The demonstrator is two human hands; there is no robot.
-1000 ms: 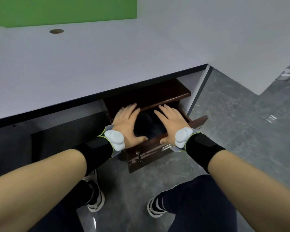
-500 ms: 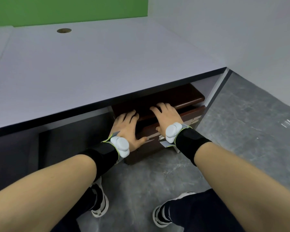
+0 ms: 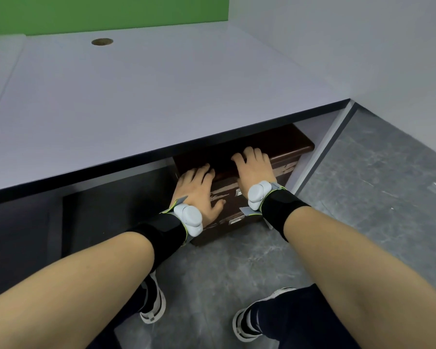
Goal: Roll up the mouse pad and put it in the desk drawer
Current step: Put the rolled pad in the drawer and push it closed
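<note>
The dark brown drawer (image 3: 227, 197) of a small cabinet under the white desk (image 3: 149, 104) stands pushed in, its worn front flush with the cabinet. My left hand (image 3: 196, 190) lies flat against the drawer front on its left side, fingers spread. My right hand (image 3: 254, 170) presses flat on the drawer front's upper right, fingers apart. Neither hand holds anything. The mouse pad is out of sight.
The brown cabinet top (image 3: 275, 142) sits just below the desk's black front edge. A round cable hole (image 3: 102, 42) is at the desk's back. Grey floor (image 3: 363, 197) spreads to the right; my two shoes (image 3: 152, 303) stand below.
The drawer was open with a dark thing inside it; both hands have pushed it in until it stands shut. My view has moved closer and to the left.
</note>
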